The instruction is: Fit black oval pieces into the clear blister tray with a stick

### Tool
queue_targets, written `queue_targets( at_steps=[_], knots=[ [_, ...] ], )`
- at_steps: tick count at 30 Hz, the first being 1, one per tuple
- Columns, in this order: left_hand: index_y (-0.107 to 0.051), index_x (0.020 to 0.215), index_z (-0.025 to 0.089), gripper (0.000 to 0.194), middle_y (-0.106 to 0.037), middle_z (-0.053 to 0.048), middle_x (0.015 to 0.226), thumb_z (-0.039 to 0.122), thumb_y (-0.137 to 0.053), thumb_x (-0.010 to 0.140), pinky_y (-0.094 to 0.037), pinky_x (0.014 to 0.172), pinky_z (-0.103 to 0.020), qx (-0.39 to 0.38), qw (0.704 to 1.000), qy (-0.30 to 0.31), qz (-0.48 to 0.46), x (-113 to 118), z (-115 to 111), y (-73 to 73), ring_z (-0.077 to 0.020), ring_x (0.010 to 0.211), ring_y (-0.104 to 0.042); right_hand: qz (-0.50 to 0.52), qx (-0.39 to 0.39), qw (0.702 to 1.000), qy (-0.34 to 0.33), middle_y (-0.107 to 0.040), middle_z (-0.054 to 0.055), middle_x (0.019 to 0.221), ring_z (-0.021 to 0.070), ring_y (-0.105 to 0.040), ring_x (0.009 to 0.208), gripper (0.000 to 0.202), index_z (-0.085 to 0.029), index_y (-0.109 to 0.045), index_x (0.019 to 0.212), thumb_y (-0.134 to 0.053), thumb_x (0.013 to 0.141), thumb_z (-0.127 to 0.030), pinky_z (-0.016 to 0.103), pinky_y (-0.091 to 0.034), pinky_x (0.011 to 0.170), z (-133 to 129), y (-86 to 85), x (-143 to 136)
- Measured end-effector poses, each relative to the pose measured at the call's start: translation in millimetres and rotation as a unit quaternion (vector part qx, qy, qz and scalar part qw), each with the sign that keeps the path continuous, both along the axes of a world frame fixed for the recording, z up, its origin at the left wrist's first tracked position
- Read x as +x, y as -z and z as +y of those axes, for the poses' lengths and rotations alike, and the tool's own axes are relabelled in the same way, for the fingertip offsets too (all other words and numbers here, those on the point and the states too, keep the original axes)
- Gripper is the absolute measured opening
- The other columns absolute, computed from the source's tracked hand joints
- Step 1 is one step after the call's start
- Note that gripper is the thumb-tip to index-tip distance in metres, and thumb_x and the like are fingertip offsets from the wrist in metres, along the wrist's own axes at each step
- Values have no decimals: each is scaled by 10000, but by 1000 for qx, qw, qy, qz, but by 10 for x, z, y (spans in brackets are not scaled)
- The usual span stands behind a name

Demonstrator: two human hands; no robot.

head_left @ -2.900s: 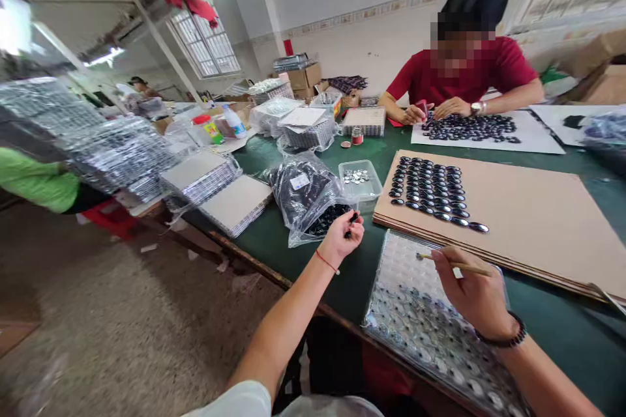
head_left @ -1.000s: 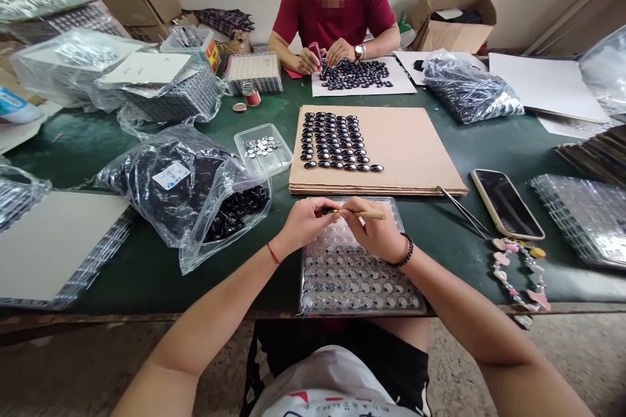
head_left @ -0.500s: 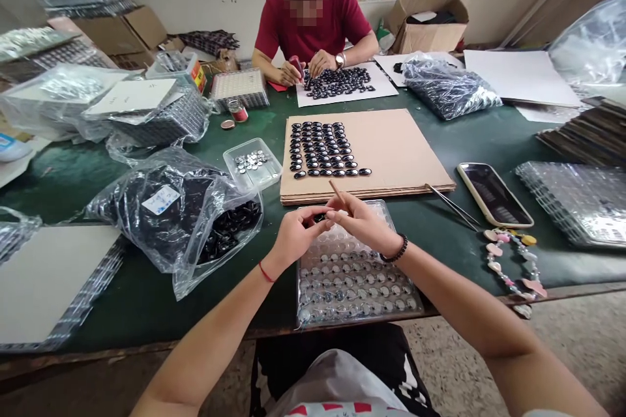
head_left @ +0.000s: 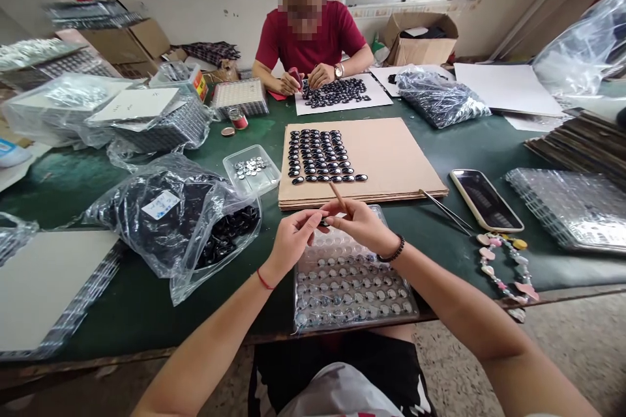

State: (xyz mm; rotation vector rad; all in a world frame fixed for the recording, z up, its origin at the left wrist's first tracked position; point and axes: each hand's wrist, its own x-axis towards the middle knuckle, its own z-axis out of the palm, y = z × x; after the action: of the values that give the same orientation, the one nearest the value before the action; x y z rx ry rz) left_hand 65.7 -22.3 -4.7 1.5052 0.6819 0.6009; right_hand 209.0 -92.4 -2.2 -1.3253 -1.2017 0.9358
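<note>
My left hand [head_left: 289, 238] pinches a small shiny black piece [head_left: 323, 223], partly hidden by the fingertips. A thin brown stick [head_left: 336, 194] slants up out of my right hand [head_left: 362, 225], whose fingers close round it and meet the left fingertips at the black piece. Below both hands lies a clear plastic tray [head_left: 296, 283] with rows of round pockets; the nearer rows hold clear and silvery round pieces. Just beyond, a stack of cardboard sheets [head_left: 386, 156] carries rows of black oval pieces [head_left: 320, 155].
Left of my hands are a clear box [head_left: 268, 181] of small silvery discs and a plastic bag [head_left: 163, 228] of black pieces. Tweezers [head_left: 447, 214], a phone [head_left: 486, 201] and a beaded strand [head_left: 489, 267] lie right. Opposite, a co-worker [head_left: 306, 45] handles black pieces on white board.
The camera view has tilted up slightly, so the table sits lower in the picture. My left fingers have drawn together round the black piece; both hands stay above the tray.
</note>
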Motion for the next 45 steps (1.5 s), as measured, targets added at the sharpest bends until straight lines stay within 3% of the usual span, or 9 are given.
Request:
queue_targets(
  at_steps=[3,8,11,17,26,32,37,41,45],
  knots=[
    [-598,915,118,247,-579,-13,620,313,-573,765,-261,330,-131,-203,977,1,-71,-26,120,-40,-17,381,-354,-6,3,1000,9,-630,33,781,116,-567,669,208,-147,-614,882,-594,737,-295,240,-450,576,39,22,180],
    [-513,780,120,85,-552,-32,711,50,-465,780,-495,532,-160,-403,869,-211,-194,-119,450,-95,-74,608,-571,-131,42,966,221,-619,50,823,135,-562,745,190,-135,-598,863,-559,744,-277,261,-441,656,227,156,752],
    [-498,813,130,268,-562,-47,769,-88,-369,728,-533,687,-233,-402,864,-219,-209,-129,501,-81,-118,757,-619,-248,-6,923,295,-621,66,846,149,-561,781,188,-129,-586,893,-518,760,-243,268,-426,690,400,235,1096],
    [-523,954,97,273,-606,-124,949,-51,-412,753,-521,781,-276,-362,901,-126,-205,-88,370,-55,-177,886,-620,-318,-77,913,244,-622,71,760,156,-542,708,146,-107,-636,799,-539,712,-172,276,-399,676,671,395,1393],
    [-538,1025,152,231,-635,-42,807,108,-484,805,-498,540,-163,-327,924,-91,-175,-117,349,-53,-68,565,-598,-372,-87,893,236,-589,97,816,177,-518,751,173,-103,-666,781,-553,738,-228,293,-375,711,613,422,1347],
    [-503,871,155,136,-639,-35,810,219,-567,769,-448,434,-133,-294,944,-67,-131,-84,336,-42,-57,493,-568,-317,-6,899,301,-547,53,723,146,-501,679,343,-132,-618,773,-399,858,-382,262,-384,635,334,119,921],
    [-435,764,169,246,-580,23,568,313,-629,714,-377,376,-117,-256,961,-25,-101,-61,274,-44,-53,415,-502,-130,85,985,75,-438,-20,530,81,-391,444,410,-146,-536,682,-351,876,-455,207,-309,431,-71,-180,249],
    [-459,780,165,297,-572,23,531,366,-651,677,-398,392,-149,-223,973,-17,-59,-43,224,-30,-72,412,-507,-259,83,956,-112,-506,-10,564,75,-426,482,285,-143,-526,674,-433,873,-326,197,-314,477,-233,-201,-87],
    [-497,763,149,313,-496,56,461,379,-673,647,-364,384,-141,-181,982,-34,-50,-29,216,-8,-51,383,-452,-362,92,917,-143,-539,0,573,83,-435,492,218,-141,-550,730,-437,871,-263,202,-306,497,-221,-172,-162]
  ],
)
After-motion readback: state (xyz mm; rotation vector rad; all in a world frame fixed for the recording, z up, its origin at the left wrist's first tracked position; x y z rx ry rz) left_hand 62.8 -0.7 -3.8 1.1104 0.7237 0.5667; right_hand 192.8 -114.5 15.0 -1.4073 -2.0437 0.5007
